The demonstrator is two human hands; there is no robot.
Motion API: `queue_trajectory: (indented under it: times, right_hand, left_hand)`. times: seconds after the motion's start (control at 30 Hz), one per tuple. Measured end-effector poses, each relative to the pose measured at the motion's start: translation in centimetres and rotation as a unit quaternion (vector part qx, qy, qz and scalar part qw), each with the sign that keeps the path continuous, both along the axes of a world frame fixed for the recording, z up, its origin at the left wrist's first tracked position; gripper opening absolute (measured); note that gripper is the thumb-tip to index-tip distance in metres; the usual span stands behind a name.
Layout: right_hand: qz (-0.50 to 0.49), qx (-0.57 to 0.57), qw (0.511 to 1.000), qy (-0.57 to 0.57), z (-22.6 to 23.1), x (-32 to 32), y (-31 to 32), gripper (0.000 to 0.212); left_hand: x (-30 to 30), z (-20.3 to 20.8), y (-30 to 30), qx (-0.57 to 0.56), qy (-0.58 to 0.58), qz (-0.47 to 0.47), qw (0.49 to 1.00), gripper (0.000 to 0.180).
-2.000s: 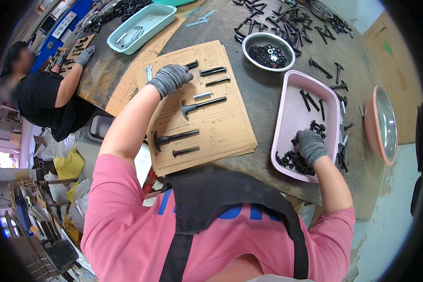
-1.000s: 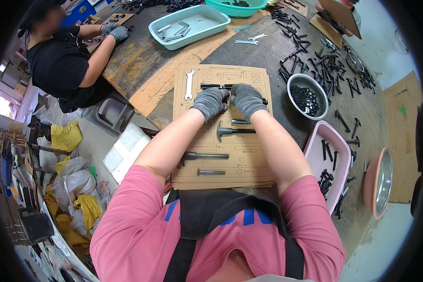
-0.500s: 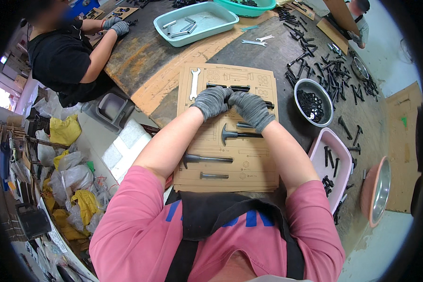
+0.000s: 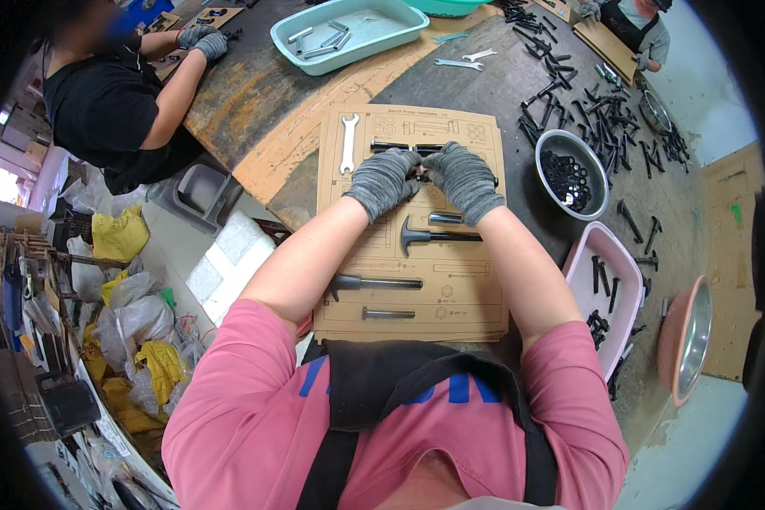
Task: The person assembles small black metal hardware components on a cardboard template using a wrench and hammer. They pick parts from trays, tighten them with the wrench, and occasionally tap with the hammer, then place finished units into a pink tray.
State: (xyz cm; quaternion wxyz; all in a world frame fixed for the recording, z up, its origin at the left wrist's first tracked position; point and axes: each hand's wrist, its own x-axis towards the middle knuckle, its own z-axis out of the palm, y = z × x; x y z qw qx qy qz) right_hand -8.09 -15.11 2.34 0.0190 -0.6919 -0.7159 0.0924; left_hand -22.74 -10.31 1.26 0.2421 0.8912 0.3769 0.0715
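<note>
A printed cardboard sheet (image 4: 382,330) lies on top of a stack before me. Over its upper part my gloved left hand (image 4: 382,184) and gloved right hand (image 4: 466,180) meet, fingers pinched together around a small dark part mostly hidden between them. Just beyond the fingertips, a long black bolt (image 4: 410,147) rests across the sheet. A silver open-end wrench (image 4: 348,144) lies left of it. Nearer me are a short silver tube (image 4: 444,218), a black pin with a T-shaped handle (image 4: 438,235), a second such pin (image 4: 382,283) and a silver bolt (image 4: 388,314).
At right stand a metal bowl (image 4: 572,174) of black nuts, a pink tray (image 4: 627,255) of black bolts and a pink-rimmed basin (image 4: 687,340). Loose black bolts spread behind them. A pale green tray (image 4: 348,42) holds silver tubes. Co-workers (image 4: 102,102) are at far left and far right.
My right hand has turned and now covers more of the sheet's right side; both hands' fingertips meet lower, nearer me. The far-right co-worker's board has come down. The view has shifted slightly.
</note>
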Motion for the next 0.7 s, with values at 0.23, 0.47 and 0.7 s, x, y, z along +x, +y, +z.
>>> queue_trajectory:
  times: [0.23,0.47,0.7]
  right_hand:
    - [0.002,0.002,0.999,-0.039,-0.6,-1.3,-0.2,0.018]
    - [-0.007,-0.011,0.999,-0.040,-0.3,-0.5,-0.5,0.016]
    - [0.005,0.015,1.000,0.025,-0.3,-0.4,-1.1,0.018]
  left_hand:
    - [0.2,-0.4,-0.1,0.033,0.011,0.013,0.999,0.025]
    - [0.2,-0.5,0.0,0.052,-0.022,0.027,0.998,0.025]
    - [0.2,-1.0,-0.3,0.070,-0.021,0.029,0.997,0.023]
